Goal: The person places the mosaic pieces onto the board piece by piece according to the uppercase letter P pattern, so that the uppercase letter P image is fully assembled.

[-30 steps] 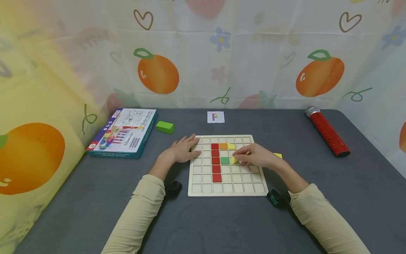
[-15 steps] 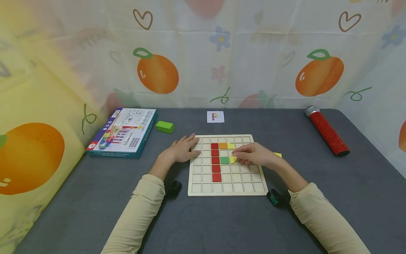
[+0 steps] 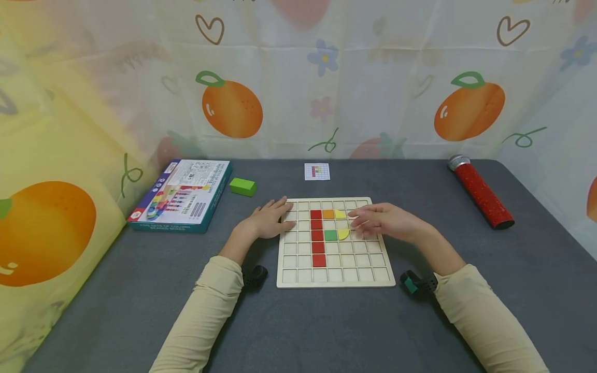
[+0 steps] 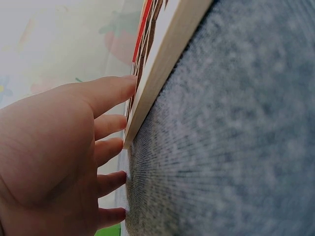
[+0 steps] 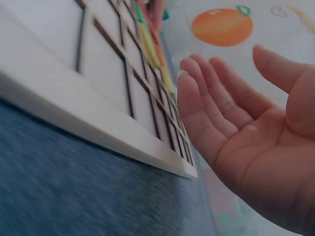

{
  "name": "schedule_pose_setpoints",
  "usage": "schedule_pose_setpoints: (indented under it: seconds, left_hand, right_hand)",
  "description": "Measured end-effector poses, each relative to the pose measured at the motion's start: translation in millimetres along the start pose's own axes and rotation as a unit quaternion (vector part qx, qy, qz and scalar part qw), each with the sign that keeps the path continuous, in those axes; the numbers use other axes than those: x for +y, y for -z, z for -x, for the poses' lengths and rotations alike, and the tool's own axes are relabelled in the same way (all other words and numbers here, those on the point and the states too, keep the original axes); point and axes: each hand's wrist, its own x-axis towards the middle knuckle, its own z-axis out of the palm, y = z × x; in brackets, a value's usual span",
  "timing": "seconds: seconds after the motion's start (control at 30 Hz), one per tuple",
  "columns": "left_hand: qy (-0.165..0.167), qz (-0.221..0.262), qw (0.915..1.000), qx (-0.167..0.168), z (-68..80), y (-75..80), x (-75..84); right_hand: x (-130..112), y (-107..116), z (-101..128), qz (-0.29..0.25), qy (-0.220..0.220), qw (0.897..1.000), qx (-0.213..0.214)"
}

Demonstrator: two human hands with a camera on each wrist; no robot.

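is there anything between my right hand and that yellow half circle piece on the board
Nothing visible. The right hand hovers open just right of the yellow half circle, which sits in its cell beside the green tile. Only bare cells of the board show between them.

Bare bench [image 3: 326, 331] before board [image 3: 336, 278], right hand [image 3: 389, 223] over its right cells, box [image 3: 182, 194] and block [image 3: 242, 186] far-left, tube [image 3: 480, 199] far-right
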Motion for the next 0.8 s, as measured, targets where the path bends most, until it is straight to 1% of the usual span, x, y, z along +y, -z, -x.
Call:
schedule_pose_setpoints:
  seconds: [0.1,0.23,0.33,0.4,0.7,0.8]
  left_hand:
    - [-0.001,-0.001,1.0,0.0,-0.5,0.2,-0.5]
    - [-0.003,-0.002,1.0,0.002,-0.8,0.7,-1.4]
    - [-0.006,-0.002,1.0,0.002,-0.8,1.4,-1.7]
    - [-0.007,-0.002,1.0,0.003,-0.8,1.8,-1.6]
    - [-0.013,-0.002,0.9999,0.005,0.7,-0.2,-0.7]
    - [-0.012,-0.002,0.9999,0.008,1.1,0.0,-1.3]
  right_hand:
    - [-1.6,8.1,2.4,-0.041,0.006,0.999,0.009]
    - [-3.9,17.7,7.2,-0.062,0.008,0.997,0.044]
    - [-4.0,24.4,10.6,-0.057,0.006,0.996,0.07]
    - [-2.4,28.8,12.3,-0.053,0.003,0.996,0.078]
    - [17.5,52.4,21.5,-0.026,-0.015,0.996,0.085]
    - [22.5,58.7,25.8,-0.008,-0.018,0.996,0.084]
